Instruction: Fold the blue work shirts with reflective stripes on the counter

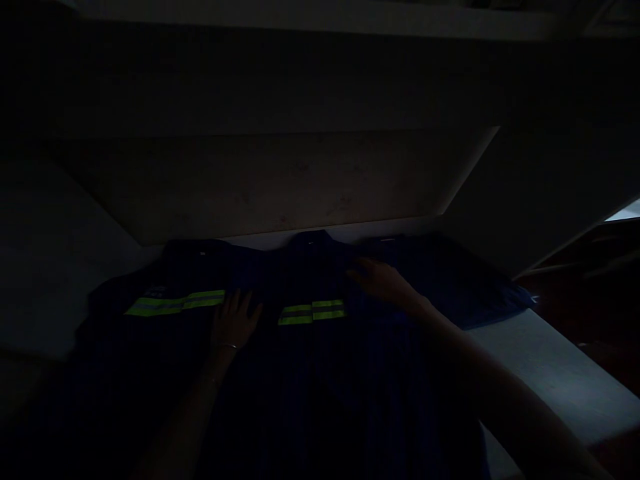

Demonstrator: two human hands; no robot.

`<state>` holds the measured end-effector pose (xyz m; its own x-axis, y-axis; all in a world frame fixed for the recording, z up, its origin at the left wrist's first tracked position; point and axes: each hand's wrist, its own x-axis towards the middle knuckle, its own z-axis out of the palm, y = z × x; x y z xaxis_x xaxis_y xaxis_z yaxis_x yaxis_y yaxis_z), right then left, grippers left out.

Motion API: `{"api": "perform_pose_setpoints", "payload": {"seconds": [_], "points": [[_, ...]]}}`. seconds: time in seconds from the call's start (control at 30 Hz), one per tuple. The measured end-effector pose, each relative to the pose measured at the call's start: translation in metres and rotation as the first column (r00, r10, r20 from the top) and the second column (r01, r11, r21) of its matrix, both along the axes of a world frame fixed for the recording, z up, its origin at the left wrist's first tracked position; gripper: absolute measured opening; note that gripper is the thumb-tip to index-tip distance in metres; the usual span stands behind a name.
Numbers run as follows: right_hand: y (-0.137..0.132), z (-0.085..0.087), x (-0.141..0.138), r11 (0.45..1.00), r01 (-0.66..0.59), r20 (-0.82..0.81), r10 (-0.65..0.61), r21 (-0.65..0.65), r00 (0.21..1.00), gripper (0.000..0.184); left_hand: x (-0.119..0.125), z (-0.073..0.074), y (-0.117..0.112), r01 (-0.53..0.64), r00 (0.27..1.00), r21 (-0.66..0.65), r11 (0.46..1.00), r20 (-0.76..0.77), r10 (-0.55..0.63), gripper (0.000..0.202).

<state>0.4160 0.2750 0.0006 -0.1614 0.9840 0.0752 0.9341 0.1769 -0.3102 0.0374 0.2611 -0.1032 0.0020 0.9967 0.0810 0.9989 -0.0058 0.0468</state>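
A dark blue work jacket [310, 373] with yellow-green reflective stripes [311, 312] lies spread out on a pale table [550, 373] in very dim light. My left hand [235, 321] lies flat on the cloth between the two stripe sections, fingers spread, a thin bangle at the wrist. My right hand [383, 281] rests palm down on the jacket near its collar and right shoulder, fingers stretched out. Neither hand holds anything.
A pale wall or panel [280, 180] rises right behind the table's far edge. The table's right edge [590, 400] drops to a dark reddish floor area [590, 293]. Everything else is too dark to make out.
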Motion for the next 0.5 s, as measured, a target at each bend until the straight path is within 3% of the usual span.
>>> {"api": "perform_pose_setpoints", "payload": {"seconds": [0.1, 0.2, 0.27, 0.37, 0.5], "points": [[0.010, -0.041, 0.011, 0.986, 0.091, 0.070, -0.101, 0.138, 0.992, 0.056, -0.002, -0.004, 0.001, 0.004, 1.000, 0.013, 1.000, -0.004, -0.004, 0.064], [0.014, -0.083, 0.026, 0.989, 0.143, 0.177, -0.147, 0.034, 0.973, 0.055, -0.004, -0.008, 0.002, -0.015, 1.000, 0.001, 1.000, 0.007, 0.015, 0.065], [0.015, -0.102, 0.033, 0.991, 0.124, 0.207, -0.111, -0.052, 0.972, 0.054, -0.004, -0.010, 0.003, -0.016, 1.000, -0.008, 1.000, 0.014, 0.016, 0.065], [0.016, -0.107, 0.037, 0.996, 0.087, 0.144, -0.082, -0.030, 0.986, 0.052, -0.004, -0.009, 0.004, -0.008, 1.000, 0.000, 1.000, 0.027, 0.008, 0.065], [-0.001, -0.086, 0.038, 0.984, 0.135, -0.124, -0.121, 0.117, 0.985, 0.048, -0.001, 0.000, 0.001, -0.042, 0.996, 0.093, 0.995, 0.088, 0.034, 0.059]]}}
